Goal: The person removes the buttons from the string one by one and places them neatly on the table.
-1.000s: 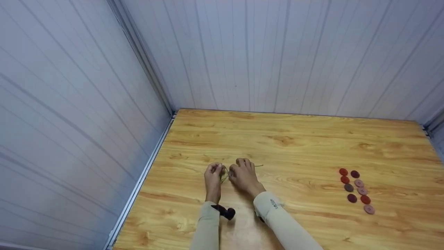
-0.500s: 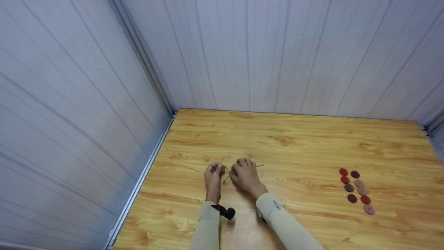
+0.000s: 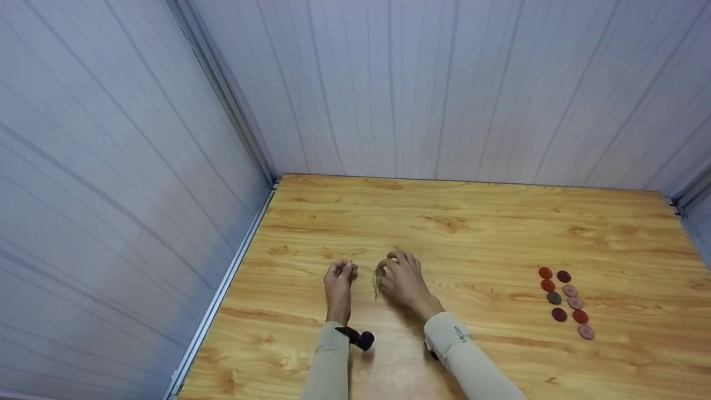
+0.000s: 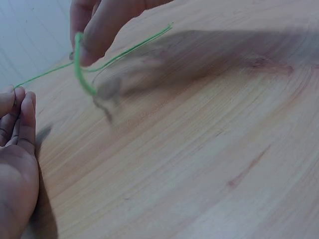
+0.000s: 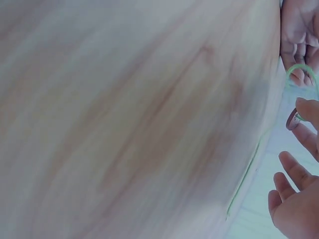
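My left hand [image 3: 338, 286] holds one end of a thin green cord [image 4: 78, 59] between thumb and fingertips. A short way to its right, my right hand [image 3: 406, 282] pinches a small round button [image 5: 292, 119] between thumb and index finger, its other fingers spread. The cord loops at the button in the right wrist view and runs from one hand to the other in the left wrist view. Its tail stretches over the table beyond the right hand. Most of the button is hidden by the right thumb.
Several round buttons in red [image 3: 545, 273], pink [image 3: 586, 331], dark maroon [image 3: 559, 314] and grey [image 3: 554, 298] lie in two rough columns on the wooden table [image 3: 472, 222], to the right. Pale panel walls [image 3: 416, 100] rise at the table's back and left edges.
The right hand has moved right, widening the gap between the hands. A loop of cord now hangs at its fingertips, and the tail that stuck out beyond it no longer shows in the head view.
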The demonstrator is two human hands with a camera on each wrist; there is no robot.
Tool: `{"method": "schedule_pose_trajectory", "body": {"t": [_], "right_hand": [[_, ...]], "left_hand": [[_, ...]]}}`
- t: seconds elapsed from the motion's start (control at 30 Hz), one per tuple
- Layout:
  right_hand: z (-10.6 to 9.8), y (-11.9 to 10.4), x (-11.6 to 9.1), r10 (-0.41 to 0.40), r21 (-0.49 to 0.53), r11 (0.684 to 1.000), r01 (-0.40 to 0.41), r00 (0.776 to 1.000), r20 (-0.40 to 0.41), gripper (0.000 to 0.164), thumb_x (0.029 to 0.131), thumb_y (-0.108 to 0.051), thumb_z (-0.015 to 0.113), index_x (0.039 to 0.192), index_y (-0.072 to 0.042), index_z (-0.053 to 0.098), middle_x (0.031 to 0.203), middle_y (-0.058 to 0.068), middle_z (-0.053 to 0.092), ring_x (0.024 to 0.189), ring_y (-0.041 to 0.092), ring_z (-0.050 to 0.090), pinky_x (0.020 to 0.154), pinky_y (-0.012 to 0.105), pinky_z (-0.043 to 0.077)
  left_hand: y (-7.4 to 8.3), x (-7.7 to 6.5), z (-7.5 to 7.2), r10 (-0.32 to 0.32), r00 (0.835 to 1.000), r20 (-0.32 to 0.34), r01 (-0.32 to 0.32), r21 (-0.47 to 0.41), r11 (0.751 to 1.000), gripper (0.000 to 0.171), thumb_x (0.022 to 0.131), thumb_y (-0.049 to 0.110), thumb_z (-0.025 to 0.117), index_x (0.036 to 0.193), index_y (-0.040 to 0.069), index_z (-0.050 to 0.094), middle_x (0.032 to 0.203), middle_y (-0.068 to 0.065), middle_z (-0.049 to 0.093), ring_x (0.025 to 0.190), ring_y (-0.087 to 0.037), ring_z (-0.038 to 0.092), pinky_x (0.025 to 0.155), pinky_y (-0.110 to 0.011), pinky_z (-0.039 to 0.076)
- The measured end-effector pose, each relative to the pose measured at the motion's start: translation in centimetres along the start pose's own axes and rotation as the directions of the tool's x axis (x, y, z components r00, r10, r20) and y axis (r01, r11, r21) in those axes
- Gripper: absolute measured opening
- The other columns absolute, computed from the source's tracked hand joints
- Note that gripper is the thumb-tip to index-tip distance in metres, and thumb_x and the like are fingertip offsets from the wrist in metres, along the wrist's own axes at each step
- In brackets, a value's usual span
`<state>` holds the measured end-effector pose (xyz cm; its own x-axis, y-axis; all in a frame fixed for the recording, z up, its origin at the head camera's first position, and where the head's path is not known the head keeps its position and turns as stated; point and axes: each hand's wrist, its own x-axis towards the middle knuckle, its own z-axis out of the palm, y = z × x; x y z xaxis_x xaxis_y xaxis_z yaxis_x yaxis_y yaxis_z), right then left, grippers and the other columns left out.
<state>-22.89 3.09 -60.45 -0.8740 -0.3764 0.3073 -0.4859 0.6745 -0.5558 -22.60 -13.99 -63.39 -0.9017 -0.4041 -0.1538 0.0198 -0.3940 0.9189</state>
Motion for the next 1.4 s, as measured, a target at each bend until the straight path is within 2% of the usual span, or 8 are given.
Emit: {"method": "schedule_pose_trajectory", "body": {"t": [0.13,0.37,0.67,0.93,1.1,1.4], "right_hand": [[-0.5,0.3,-0.3,0.001,0.024,1.000,-0.001,1.000,-0.017,0.013,0.092,-0.022,0.064,0.104,-0.017,0.066,0.128,0.016,0.055,0.121,0.035,0.043,0.103,0.057,0.033],[-1.1,1.0,-1.1,0.013,0.023,1.000,-0.012,0.998,-0.064,0.015,0.090,-0.024,0.067,0.102,-0.015,0.067,0.124,0.015,0.057,0.116,0.033,0.046,0.100,0.056,0.036],[-2.2,2.1,-1.7,0.078,0.069,0.995,-0.073,0.994,-0.082,0.015,0.091,-0.025,0.066,0.103,-0.016,0.068,0.124,0.015,0.057,0.117,0.034,0.045,0.099,0.055,0.034],[-3.7,3.3,-2.3,0.128,0.063,0.991,-0.122,0.986,-0.108,0.016,0.088,-0.026,0.070,0.102,-0.018,0.069,0.126,0.015,0.057,0.119,0.034,0.044,0.101,0.056,0.033],[-4.6,4.1,-2.8,0.146,0.085,0.987,-0.135,0.980,-0.134,0.020,0.087,-0.024,0.071,0.105,-0.016,0.068,0.126,0.015,0.057,0.118,0.035,0.044,0.100,0.058,0.033],[-5.8,5.6,-3.7,0.234,0.124,0.967,-0.221,0.966,-0.109,0.021,0.090,-0.026,0.068,0.108,-0.016,0.068,0.131,0.015,0.053,0.125,0.035,0.038,0.104,0.059,0.026]], "left_hand": [[0.0,0.0,-0.2,0.001,1.000,0.008,-0.001,0.012,1.000,0.009,0.094,0.006,0.060,0.095,-0.002,0.056,0.088,-0.011,0.062,0.085,-0.023,0.062,0.075,-0.032,0.055],[0.2,-0.2,-0.3,-0.037,0.999,0.022,0.036,0.034,0.999,0.012,0.096,0.008,0.057,0.102,-0.001,0.056,0.105,-0.024,0.060,0.093,-0.026,0.063,0.082,-0.034,0.055],[0.5,-0.3,-0.1,-0.028,0.999,0.018,0.027,0.027,0.999,0.015,0.095,0.008,0.057,0.104,-0.005,0.055,0.101,-0.021,0.061,0.093,-0.027,0.062,0.085,-0.038,0.054],[0.4,-0.1,-0.2,-0.029,0.999,0.019,0.028,0.033,0.999,0.017,0.095,0.009,0.058,0.104,-0.006,0.055,0.098,-0.015,0.062,0.087,-0.018,0.062,0.082,-0.035,0.055],[0.3,-0.1,-0.2,-0.022,0.999,0.029,0.022,0.018,1.000,0.014,0.095,0.007,0.058,0.102,-0.005,0.055,0.098,-0.017,0.061,0.090,-0.023,0.061,0.082,-0.035,0.055],[0.2,-0.3,-0.2,-0.012,0.999,0.052,0.010,0.036,0.999,0.015,0.096,0.009,0.057,0.103,-0.004,0.055,0.105,-0.024,0.059,0.099,-0.033,0.060,0.083,-0.036,0.054]]}}
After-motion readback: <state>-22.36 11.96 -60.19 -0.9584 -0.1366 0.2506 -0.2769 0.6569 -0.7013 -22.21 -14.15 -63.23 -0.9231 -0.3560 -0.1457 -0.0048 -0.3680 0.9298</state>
